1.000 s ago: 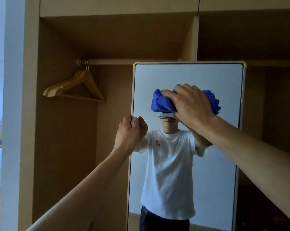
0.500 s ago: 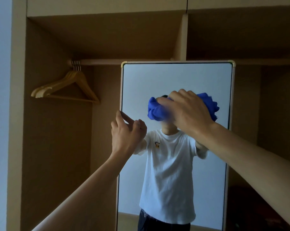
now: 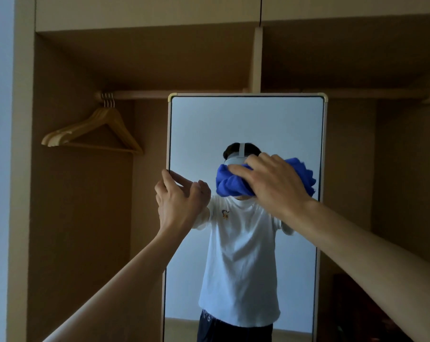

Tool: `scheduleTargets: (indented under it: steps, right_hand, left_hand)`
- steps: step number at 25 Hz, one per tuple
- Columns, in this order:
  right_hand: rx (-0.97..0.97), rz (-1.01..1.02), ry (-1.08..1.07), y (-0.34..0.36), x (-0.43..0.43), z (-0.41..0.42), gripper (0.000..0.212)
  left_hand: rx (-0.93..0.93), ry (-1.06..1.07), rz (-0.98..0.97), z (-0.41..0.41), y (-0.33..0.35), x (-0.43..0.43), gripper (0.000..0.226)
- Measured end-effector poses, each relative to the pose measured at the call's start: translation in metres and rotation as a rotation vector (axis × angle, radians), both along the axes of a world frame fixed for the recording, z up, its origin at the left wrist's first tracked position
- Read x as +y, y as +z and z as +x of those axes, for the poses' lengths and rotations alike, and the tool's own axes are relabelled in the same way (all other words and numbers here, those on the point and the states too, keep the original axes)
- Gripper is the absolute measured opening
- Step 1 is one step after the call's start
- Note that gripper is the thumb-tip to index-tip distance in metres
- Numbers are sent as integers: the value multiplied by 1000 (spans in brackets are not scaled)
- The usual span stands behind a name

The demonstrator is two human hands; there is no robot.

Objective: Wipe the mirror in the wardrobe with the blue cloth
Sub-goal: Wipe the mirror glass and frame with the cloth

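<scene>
the tall mirror with a thin pale frame [image 3: 246, 124] stands upright inside the brown wooden wardrobe [image 3: 68, 218]. the bunched-up soft blue cloth [image 3: 230, 185] is pressed on the mirror's glass, about half way up the part we can see and a bit toward the mirror's right side. the right hand [image 3: 275, 186] lies over it with fingers bent around the bundle, holding it against the glass.

the left hand [image 3: 179, 203] is at the mirror's left edge, a little lower than the cloth. its fingers are loose and partly bent. one finger tip touches the frame. it does not look wrapped around the frame, and it holds nothing.

what matters for the next move is the mirror's shape. its long side runs up and down, so there is a lot of glass above the cloth and even more below it. there is only a little glass between the cloth and the mirror's right edge, and more toward the left edge. the right hand is the one on the cloth, so i think it does the wiping. the left hand looks ready to steady the mirror. i cannot tell which bits of glass are clean.

left of the mirror, pale wooden hangers [image 3: 93, 134] hang from a wooden rail [image 3: 145, 95] that passes behind the mirror's top.
</scene>
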State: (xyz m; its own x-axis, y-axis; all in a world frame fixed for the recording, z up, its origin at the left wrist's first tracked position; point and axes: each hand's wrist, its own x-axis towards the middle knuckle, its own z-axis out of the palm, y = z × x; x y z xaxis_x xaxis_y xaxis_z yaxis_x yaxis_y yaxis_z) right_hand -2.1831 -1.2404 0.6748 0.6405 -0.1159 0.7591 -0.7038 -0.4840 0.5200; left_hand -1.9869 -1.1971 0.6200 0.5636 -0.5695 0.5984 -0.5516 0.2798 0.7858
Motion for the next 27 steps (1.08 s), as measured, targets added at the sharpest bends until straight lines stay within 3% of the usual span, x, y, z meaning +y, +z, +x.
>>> scheduleTargets:
  steps: [7, 19, 27]
  right_hand:
    - [-120, -71, -32, 63, -9, -36, 44]
    - [76, 17, 41, -35, -19, -60, 49]
    - [-36, -8, 40, 28, -17, -68, 51]
  left_hand:
    - [-21, 60, -3, -3, 0, -1, 86]
    - [-22, 62, -50, 2, -14, -3, 79]
    - [-43, 58, -32, 8, -14, 1, 77]
